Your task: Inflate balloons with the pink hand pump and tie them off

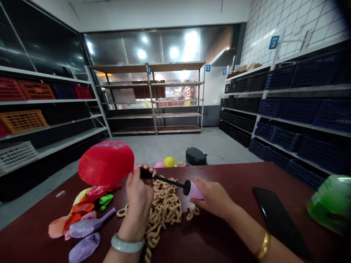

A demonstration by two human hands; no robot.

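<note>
A red balloon (106, 163), swollen with air, sits at the nozzle end of a hand balloon pump (170, 182). My left hand (140, 188) is closed around that end, pinching the balloon's neck against the pump. The pump's pink body (195, 190) lies in my right hand (212, 197), whose fingers wrap round it. Between the two hands the black rod shows, drawn out. Beneath the pump a heap of tan twisted, rope-like pieces (166, 204) lies on the dark red table (219, 237). Left of my left wrist are flat balloons (85, 224) in several colours.
A black phone (279, 219) and a green package (330, 204) lie on the table's right side. Beyond the far edge, a yellow balloon (169, 162) and a dark grey bag-like object (196, 156) are on the floor. Shelves with crates (301, 109) line both sides.
</note>
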